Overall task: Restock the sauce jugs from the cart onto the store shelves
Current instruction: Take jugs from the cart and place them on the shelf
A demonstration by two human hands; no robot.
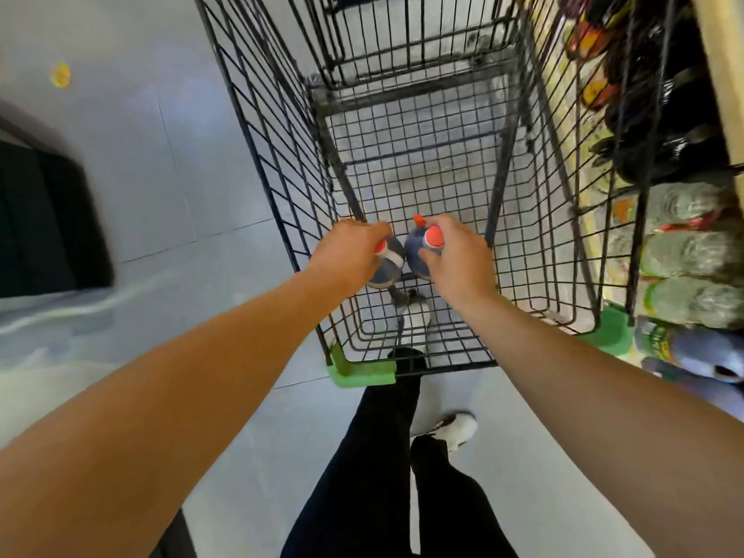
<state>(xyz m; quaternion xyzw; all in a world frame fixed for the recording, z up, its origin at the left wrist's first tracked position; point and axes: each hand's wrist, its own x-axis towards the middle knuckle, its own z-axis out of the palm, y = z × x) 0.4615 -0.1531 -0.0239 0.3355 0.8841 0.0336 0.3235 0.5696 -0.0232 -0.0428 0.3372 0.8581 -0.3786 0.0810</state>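
Hands inside black wire shopping cart [282, 163]: left hand [348, 251] grips one upright dark-blue, red-capped sauce jug [386, 267]; right hand [453, 255] grips its twin [418, 247]. Both jugs stand vertically, side by side; stocked shelves [684, 251] lie rightward, nearer the right hand.

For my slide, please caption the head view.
Left hand and right hand each grip a jug inside the cart.

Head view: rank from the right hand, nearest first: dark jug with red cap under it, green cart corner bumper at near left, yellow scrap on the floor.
1. Dark jug with red cap: gripped by the right hand, in the cart.
2. Green cart corner bumper: near-left corner, lower left of the hand.
3. Yellow scrap: floor, far upper left.
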